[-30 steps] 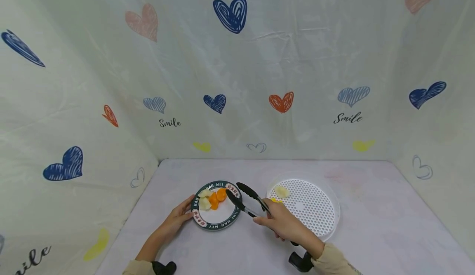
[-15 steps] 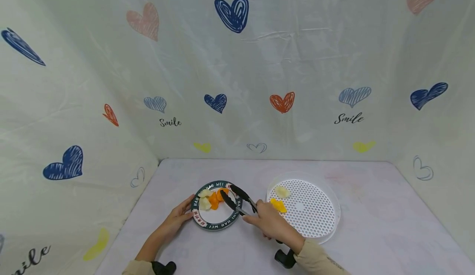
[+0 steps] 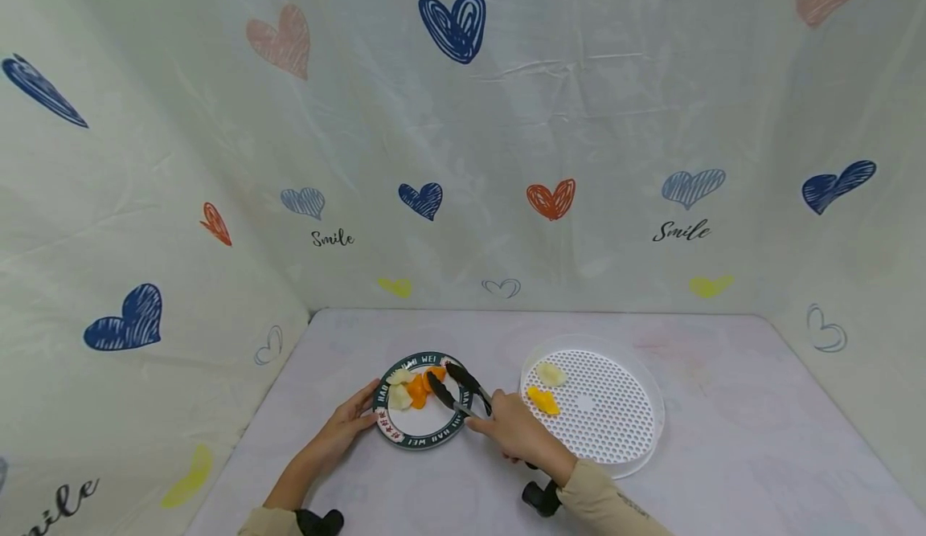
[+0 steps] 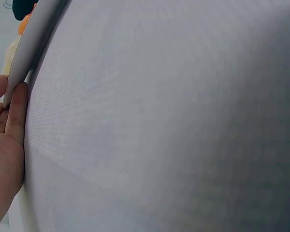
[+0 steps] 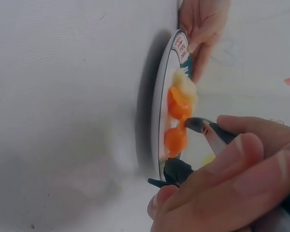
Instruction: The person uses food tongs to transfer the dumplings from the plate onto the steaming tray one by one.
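Note:
My left hand (image 3: 346, 423) pinches the left rim of a round plate (image 3: 427, 423) with a dark green lettered border; in the left wrist view the thumb lies above the rim and fingers (image 4: 18, 113) below it. Pale pieces (image 3: 399, 397) and orange pieces (image 3: 415, 391) of what looks like cut fruit or vegetable lie on the plate. A pair of black-tipped tongs (image 3: 463, 377) is gripped in my right hand (image 3: 522, 430). The tongs' tips stand apart on either side of an orange piece (image 5: 176, 140) at the plate's right; whether they touch it is unclear.
Right of the plate lies a round white perforated tray (image 3: 615, 407). It bears a pale slice (image 3: 551, 374) and a yellow piece (image 3: 543, 401) near its left edge. Behind the white table (image 3: 709, 439) hangs a curtain (image 3: 608, 118) printed with hearts.
My right hand has moved left with the tongs, bringing their tips from the plate's right rim over the orange piece. The yellow piece on the tray has come into fuller view. My left hand stays put.

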Demonstrator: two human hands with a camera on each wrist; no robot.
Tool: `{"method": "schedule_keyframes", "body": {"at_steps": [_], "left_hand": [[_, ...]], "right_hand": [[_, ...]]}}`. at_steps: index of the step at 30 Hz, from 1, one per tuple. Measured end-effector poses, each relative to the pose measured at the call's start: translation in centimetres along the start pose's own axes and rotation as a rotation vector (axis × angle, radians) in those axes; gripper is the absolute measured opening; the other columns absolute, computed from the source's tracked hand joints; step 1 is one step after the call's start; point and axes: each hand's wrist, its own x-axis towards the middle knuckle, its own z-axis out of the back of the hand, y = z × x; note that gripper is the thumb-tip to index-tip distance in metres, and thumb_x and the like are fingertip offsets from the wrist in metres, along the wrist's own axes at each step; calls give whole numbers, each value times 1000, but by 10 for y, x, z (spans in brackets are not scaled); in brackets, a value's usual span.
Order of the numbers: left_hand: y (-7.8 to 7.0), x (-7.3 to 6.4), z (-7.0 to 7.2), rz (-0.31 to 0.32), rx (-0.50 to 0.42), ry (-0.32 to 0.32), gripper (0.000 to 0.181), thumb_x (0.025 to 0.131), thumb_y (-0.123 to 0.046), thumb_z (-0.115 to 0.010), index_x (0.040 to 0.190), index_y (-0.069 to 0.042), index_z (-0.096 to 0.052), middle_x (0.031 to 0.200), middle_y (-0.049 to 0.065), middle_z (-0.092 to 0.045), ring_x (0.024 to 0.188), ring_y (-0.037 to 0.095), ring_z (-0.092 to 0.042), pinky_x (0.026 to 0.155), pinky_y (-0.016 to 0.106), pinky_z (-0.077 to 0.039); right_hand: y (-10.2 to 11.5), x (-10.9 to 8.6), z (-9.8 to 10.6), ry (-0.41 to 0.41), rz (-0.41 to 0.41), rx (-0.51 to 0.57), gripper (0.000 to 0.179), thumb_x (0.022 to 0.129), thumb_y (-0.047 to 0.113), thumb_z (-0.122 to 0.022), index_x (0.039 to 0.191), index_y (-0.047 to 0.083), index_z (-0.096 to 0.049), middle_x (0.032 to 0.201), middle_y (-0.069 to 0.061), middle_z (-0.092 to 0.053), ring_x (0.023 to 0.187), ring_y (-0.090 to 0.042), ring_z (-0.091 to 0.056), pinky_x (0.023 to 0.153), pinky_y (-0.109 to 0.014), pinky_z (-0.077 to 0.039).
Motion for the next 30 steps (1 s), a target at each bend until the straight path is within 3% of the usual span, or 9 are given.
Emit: {"method": "schedule_keyframes", "body": {"at_steps": [11,30], "left_hand": [[0,0,1,-1,5,6,63,99,1,-53,155,4,-24,160,21,-23,149,38,-17,114,46,-22],[2,3,0,2,-5,-20,62,98,3,-53,154,4,-27,160,20,-25,149,37,-19,115,47,-22]], "right_hand": [[5,2,0,34,-13,3,45,95,36,-67,104,-7,-58,51,-7,-53,35,-13,-44,34,-21,-34],[7,1,0,51,-41,0,42,93,37,-68,93,-4,-58,48,-5,-50,35,-12,-42,34,-20,-34]]}}
